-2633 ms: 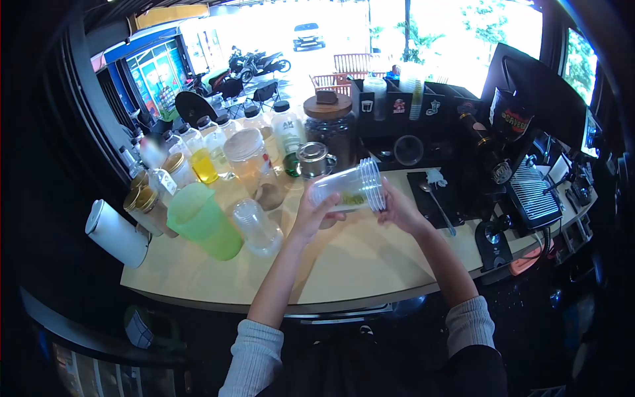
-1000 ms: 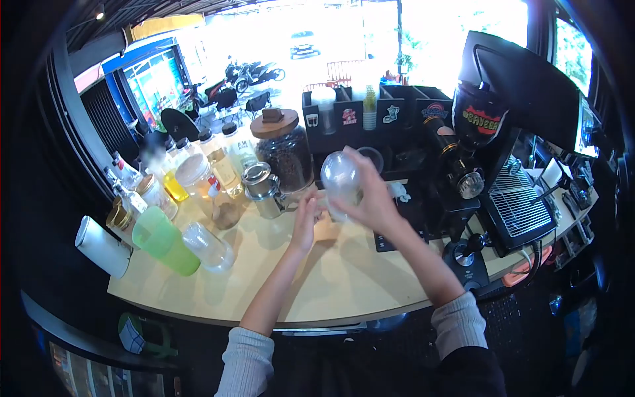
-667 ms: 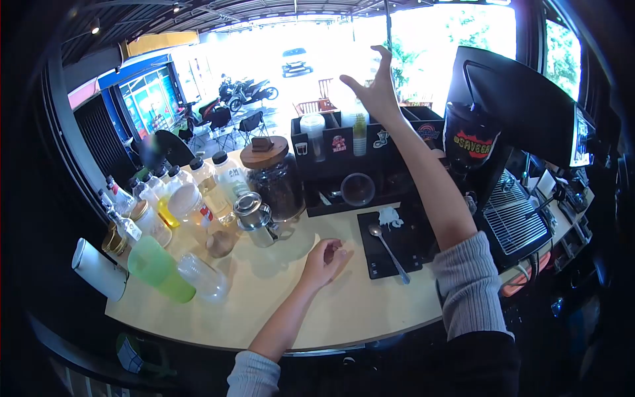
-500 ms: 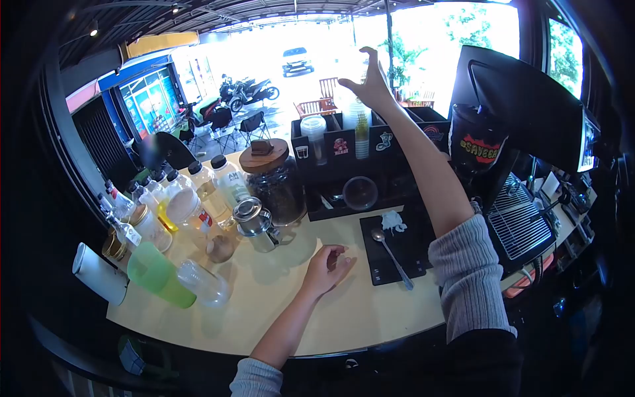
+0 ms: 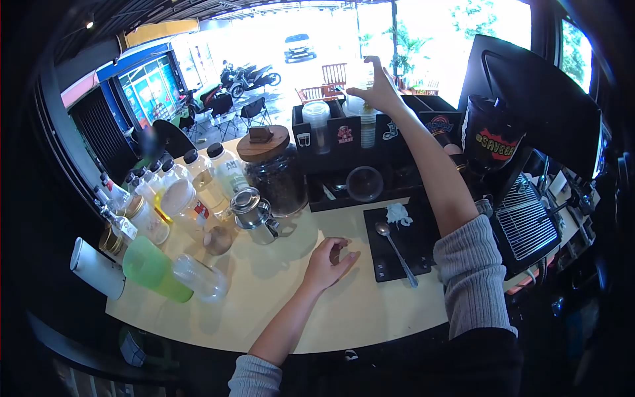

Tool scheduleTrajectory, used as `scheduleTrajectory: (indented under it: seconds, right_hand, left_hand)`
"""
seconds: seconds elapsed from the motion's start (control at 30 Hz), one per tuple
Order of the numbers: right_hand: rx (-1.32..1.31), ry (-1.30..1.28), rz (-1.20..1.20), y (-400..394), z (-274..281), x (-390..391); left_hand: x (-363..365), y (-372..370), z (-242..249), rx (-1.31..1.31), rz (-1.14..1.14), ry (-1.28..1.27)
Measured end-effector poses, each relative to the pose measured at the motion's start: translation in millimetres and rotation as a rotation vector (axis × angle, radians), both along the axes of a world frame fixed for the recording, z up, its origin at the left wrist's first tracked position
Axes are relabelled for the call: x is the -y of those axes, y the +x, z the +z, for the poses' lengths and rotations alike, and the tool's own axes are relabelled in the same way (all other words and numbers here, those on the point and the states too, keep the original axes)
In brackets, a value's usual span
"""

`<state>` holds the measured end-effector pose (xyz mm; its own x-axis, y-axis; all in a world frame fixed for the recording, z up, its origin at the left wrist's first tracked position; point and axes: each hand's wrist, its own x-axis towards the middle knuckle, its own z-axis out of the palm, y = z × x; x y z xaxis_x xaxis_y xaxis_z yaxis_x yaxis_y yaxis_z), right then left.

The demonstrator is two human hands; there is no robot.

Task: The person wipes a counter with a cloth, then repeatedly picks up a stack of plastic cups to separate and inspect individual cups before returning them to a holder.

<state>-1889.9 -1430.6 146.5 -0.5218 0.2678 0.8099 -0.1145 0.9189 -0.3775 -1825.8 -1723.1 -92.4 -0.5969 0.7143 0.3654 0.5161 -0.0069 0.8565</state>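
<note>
My right hand (image 5: 380, 89) is raised over the black cup organizer (image 5: 344, 137), its thumb and fingers apart. They are spread around the top of a stack of clear plastic cups (image 5: 360, 109); glare hides whether they touch it. My left hand (image 5: 329, 262) rests on the table, loosely curled with thumb apart and nothing visible in it. A black scale-like pad (image 5: 390, 255) lies to its right, bearing a spoon (image 5: 397, 253) and a crumpled white tissue (image 5: 398, 214). Left of it stands a metal jug with a drip filter (image 5: 254, 215).
Several bottles (image 5: 198, 169) and a wooden-lidded glass jar (image 5: 278, 178) stand at the back left of the table (image 5: 258, 314). A green tumbler (image 5: 155, 268) and a clear jar (image 5: 198, 276) are near the left edge. At right are a grinder (image 5: 493, 135) and a metal drip grate (image 5: 527, 218).
My right hand has come down slightly and its raised fingers have bent over the cup stack. My left hand has stayed nearly in place. The view has shifted a little.
</note>
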Motion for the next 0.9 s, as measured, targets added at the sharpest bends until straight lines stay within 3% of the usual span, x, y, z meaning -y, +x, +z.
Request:
scheduleTrajectory:
  seconds: [0.33,0.43,0.5,0.63,0.9]
  right_hand:
    - [-0.042,0.042,0.022,2,-19,5]
    - [0.125,0.035,-0.135,12,-5,19]
    - [0.202,0.201,-0.331,20,1,31]
    - [0.141,0.462,-0.394,19,-10,38]
    - [0.172,0.37,-0.375,21,-11,43]
  left_hand:
    - [1,-3,-3,-0.047,0.007,-0.014]
    - [3,-1,0,-0.065,0.007,-0.027]
    - [4,-2,2,-0.075,0.011,-0.059]
    - [2,-5,-4,-0.096,-0.001,-0.03]
    - [3,-6,-7,-0.043,-0.005,-0.017]
